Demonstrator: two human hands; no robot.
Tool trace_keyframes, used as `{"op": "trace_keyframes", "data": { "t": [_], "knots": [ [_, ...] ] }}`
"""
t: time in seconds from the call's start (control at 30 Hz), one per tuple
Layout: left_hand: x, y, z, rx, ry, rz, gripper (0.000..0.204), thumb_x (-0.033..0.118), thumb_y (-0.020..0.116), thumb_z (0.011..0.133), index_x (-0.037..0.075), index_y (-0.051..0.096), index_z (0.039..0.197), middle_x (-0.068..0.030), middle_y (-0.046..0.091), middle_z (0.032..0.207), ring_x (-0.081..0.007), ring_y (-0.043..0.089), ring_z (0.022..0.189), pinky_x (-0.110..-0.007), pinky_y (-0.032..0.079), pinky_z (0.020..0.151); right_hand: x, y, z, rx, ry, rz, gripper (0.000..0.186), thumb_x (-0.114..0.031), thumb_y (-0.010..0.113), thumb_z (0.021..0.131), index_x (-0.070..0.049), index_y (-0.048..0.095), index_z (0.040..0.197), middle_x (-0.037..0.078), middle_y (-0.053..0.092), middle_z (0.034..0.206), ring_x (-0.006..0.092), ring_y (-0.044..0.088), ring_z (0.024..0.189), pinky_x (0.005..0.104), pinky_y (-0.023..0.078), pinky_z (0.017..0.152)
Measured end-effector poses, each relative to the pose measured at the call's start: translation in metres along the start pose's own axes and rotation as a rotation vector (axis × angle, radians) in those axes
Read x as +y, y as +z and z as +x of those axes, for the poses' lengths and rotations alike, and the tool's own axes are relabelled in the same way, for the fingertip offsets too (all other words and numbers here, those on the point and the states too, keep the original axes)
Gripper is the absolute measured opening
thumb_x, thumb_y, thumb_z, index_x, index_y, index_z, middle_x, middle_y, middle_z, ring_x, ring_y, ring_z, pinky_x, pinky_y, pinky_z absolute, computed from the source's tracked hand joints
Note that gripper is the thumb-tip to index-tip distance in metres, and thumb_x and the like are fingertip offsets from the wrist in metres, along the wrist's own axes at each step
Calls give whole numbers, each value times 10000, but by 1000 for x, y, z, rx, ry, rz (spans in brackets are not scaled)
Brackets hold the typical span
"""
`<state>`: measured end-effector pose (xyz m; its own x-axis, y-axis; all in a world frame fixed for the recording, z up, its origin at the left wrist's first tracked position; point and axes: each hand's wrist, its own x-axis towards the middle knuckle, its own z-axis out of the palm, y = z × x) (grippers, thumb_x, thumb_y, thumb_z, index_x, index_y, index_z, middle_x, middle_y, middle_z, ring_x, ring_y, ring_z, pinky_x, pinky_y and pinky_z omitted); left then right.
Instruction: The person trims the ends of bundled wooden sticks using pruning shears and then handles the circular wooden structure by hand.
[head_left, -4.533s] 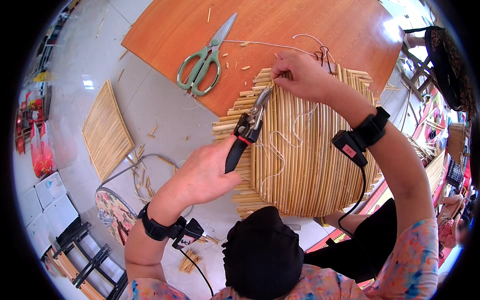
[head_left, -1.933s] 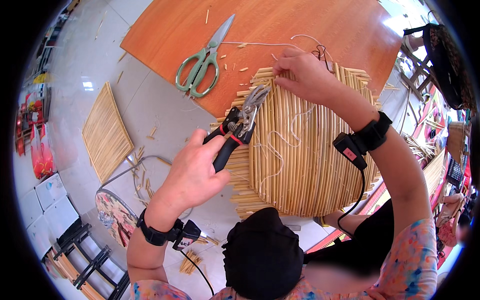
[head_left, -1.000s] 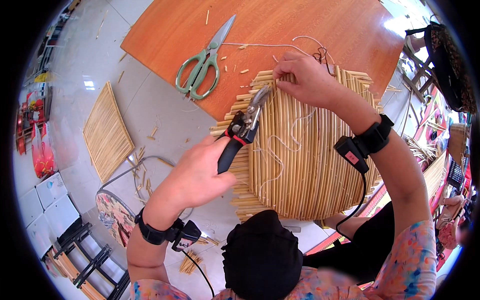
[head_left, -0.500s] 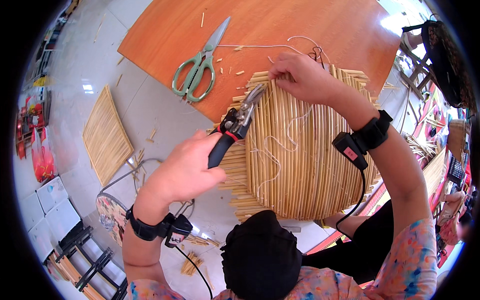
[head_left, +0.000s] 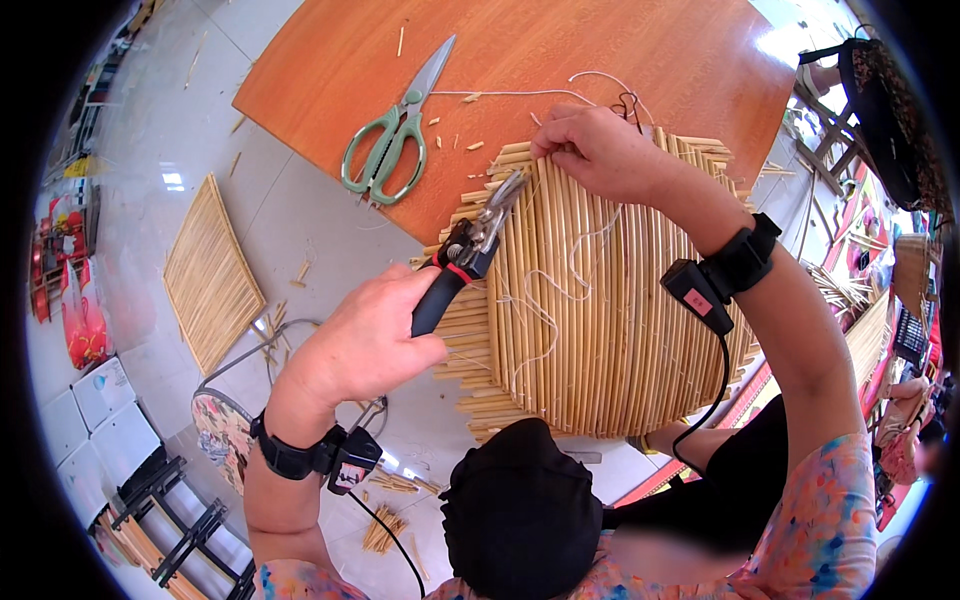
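Note:
My left hand [head_left: 365, 340] is closed round the black handles of the pruning shears [head_left: 470, 245]. Their metal blades lie at the upper left edge of a panel of straw-coloured stalks [head_left: 590, 310], laid side by side and bound with thread. At the panel's top edge, my right hand [head_left: 595, 150] has its thumb and fingers pinched together; what they hold, if anything, is too small to make out. A loose white string [head_left: 545, 320] trails across the stalks. The panel leans against the table edge, with uneven stalk ends sticking out at its left.
Green-handled scissors [head_left: 395, 140] lie on the orange-brown wooden table [head_left: 600, 50] among stalk scraps. On the tiled floor at left are a finished-looking woven panel [head_left: 212, 275] and a stool with a patterned seat [head_left: 222, 435]. Cut stalks [head_left: 383, 528] lie below. A bag [head_left: 890, 120] hangs at right.
The whole view has shifted slightly. Both hands, the shears and the panel keep nearly the same places relative to each other.

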<state>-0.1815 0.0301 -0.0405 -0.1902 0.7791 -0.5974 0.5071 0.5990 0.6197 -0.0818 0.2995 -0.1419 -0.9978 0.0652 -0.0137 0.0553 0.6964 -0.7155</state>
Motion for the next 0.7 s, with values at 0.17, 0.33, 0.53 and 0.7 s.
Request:
{"op": "trace_keyframes", "data": {
  "t": [0.17,0.33,0.53,0.7],
  "knots": [
    [-1,5,2,33,4,71,320,160,605,707,26,523,986,-211,507,832,-403,519,830,-458,431,732,0,-2,1,-28,12,-18,127,-3,599,834,-8,664,943,115,619,914,285,612,868,354,485,761],
    [8,7,10,16,-17,111,329,158,604,703,17,511,986,-221,519,837,-415,528,840,-465,441,744,2,-4,1,-52,45,23,133,5,618,817,-8,668,939,119,627,908,282,618,862,349,488,761],
    [6,16,10,57,35,80,326,137,598,689,3,504,971,-231,546,812,-433,540,822,-491,445,720,4,-3,-2,-37,33,22,134,-3,628,815,-11,676,939,110,634,910,270,623,856,344,490,761],
    [2,17,10,69,50,42,381,118,592,681,-4,521,1035,-246,573,822,-446,554,819,-498,446,730,0,-5,-2,-34,20,8,137,-11,631,820,-17,679,948,102,632,908,263,624,853,338,489,754]
  ]
}}
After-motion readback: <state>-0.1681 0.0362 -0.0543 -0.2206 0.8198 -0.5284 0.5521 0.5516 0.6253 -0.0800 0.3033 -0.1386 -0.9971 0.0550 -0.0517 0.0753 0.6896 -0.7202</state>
